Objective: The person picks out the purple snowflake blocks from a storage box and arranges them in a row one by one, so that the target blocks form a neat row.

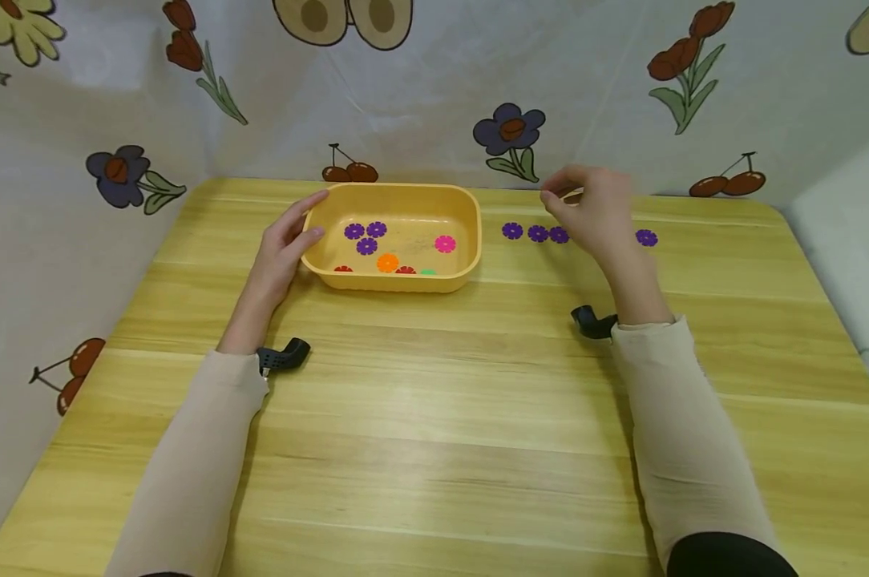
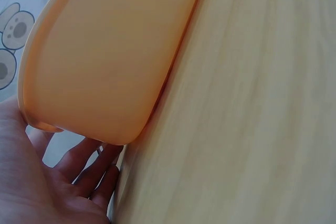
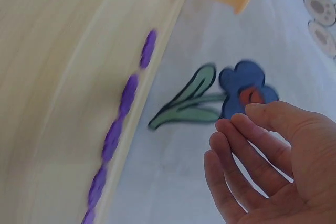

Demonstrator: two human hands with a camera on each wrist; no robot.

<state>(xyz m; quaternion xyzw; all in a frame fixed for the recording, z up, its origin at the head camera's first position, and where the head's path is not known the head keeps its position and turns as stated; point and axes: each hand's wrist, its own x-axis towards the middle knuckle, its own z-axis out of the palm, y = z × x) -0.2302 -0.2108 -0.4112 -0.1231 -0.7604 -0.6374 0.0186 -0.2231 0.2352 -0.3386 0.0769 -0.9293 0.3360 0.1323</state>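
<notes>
My left hand (image 1: 279, 248) grips the left end of a yellow plastic basin (image 1: 387, 284), thumb at the rim and fingers along the outer wall; the left wrist view shows the fingers (image 2: 86, 169) against the basin. Three purple notched discs (image 1: 366, 246), a pink disc (image 1: 445, 244) and an orange disc (image 1: 387, 263) lie inside, with red and green ones partly hidden by the front wall. Above a row of purple discs (image 1: 538, 233) my right hand (image 1: 593, 210) hovers, fingers loosely bent, thumb and forefinger tips close together, nothing visible between them. It hides part of the row.
The wooden table (image 1: 434, 449) reaches back to a patterned cloth (image 1: 434, 104) hanging behind it. A purple disc (image 1: 647, 237) lies right of my right wrist, near the back edge. Black wrist mounts (image 1: 284, 355) project inward from both sleeves.
</notes>
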